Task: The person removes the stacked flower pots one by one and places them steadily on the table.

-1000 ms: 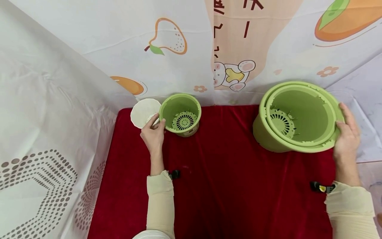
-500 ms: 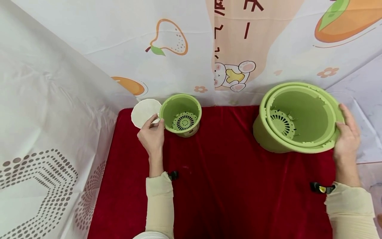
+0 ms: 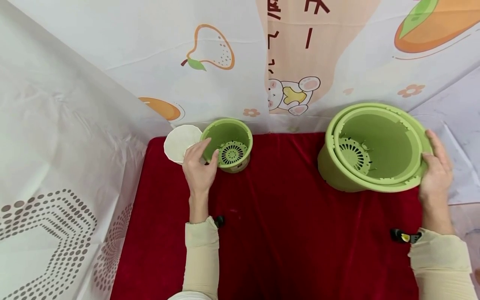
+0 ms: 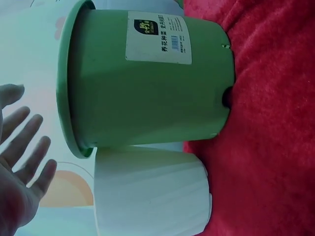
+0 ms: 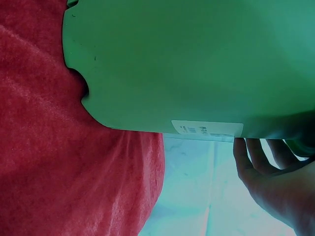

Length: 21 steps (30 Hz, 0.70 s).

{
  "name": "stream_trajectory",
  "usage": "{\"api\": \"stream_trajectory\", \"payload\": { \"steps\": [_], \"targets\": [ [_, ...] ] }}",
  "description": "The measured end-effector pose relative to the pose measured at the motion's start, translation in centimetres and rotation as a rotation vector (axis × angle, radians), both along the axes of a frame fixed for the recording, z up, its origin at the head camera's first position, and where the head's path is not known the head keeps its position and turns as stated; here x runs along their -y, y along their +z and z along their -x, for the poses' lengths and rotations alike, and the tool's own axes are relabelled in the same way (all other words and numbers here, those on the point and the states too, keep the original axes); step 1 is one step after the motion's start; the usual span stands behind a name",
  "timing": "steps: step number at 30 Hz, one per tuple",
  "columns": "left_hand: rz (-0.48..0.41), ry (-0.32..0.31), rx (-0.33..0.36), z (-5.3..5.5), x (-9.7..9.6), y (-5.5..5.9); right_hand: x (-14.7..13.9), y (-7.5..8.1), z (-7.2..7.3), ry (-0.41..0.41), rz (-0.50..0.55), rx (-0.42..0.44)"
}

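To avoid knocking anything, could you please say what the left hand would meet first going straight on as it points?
Most likely the small green pot, just ahead of the left hand in the head view; depth is unclear, so it might pass over.

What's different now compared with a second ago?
The left hand has shifted slightly right, overlapping the small green pot more in the head view; its fingers are open and clear of the pot. Whether it gripped the rim before is unclear. The right hand still holds the nested large green pots by the rim. Those, the small pot and the white pot stayed put.
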State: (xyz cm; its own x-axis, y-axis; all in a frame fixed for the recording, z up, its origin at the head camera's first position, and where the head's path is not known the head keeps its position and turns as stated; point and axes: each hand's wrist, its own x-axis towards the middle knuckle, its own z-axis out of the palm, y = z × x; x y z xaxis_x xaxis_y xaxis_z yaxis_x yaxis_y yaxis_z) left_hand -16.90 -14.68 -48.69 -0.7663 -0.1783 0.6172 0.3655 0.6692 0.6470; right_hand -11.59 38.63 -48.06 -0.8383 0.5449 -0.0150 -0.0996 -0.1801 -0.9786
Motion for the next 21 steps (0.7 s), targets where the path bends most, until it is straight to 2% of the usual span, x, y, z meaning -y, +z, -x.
{"api": "stream_trajectory", "payload": {
  "steps": [6, 11, 16, 21],
  "targets": [
    [0.007, -0.078, 0.0, 0.2, -0.6, 0.2, 0.1, -0.1, 0.0, -0.001, 0.003, -0.023],
    [0.04, -0.166, -0.007, 0.3, -1.3, 0.3, 0.0, -0.1, 0.1, 0.012, -0.04, 0.008],
    [0.082, -0.262, -0.025, 0.6, -2.7, 0.6, -0.1, 0.1, 0.1, 0.018, -0.015, 0.006],
    [0.118, -0.344, -0.048, 0.7, -4.6, 0.7, -0.1, 0.0, 0.0, 0.027, -0.036, 0.012]
  ]
}}
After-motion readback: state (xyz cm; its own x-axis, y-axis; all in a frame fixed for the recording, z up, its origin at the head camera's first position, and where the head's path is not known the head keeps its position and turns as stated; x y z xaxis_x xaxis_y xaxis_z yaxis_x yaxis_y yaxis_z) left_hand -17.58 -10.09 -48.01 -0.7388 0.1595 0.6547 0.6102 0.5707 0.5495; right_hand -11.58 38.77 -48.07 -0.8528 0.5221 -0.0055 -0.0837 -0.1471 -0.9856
